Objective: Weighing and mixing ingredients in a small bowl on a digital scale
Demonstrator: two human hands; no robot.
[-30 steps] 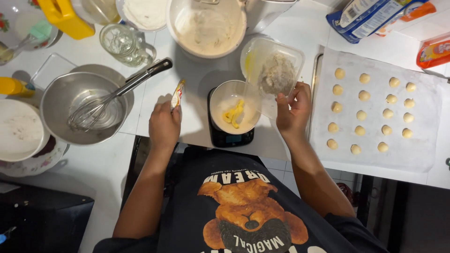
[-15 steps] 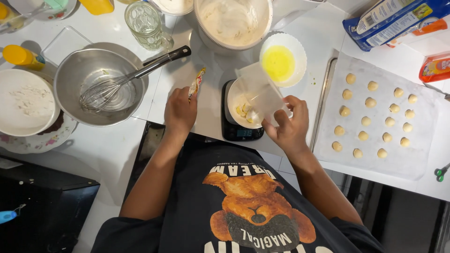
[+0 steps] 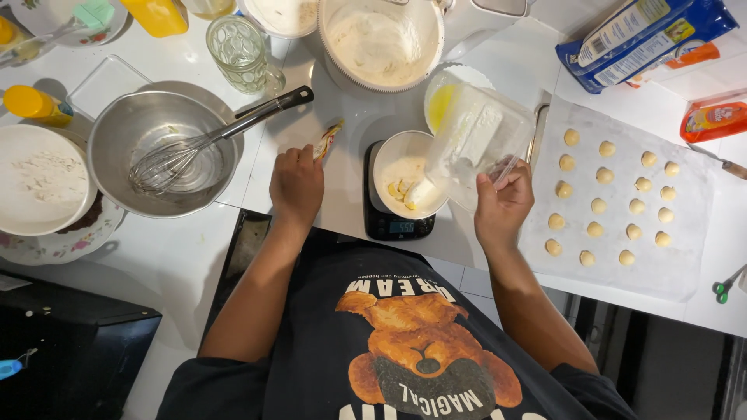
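right hand (image 3: 502,204): grip pinching tilted clear plastic tub (image 3: 476,140) over bowl (image 3: 408,183) | left hand (image 3: 296,185): grip pinching butter knife (image 3: 327,141) | blue package (image 3: 642,35): far right on desk (image 3: 350,124)

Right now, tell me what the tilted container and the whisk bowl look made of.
Container in the right hand: clear, slightly cloudy plastic, its contents showing through the wall. Whisk bowl: probably stainless steel, grey and brushed, with soft reflections.
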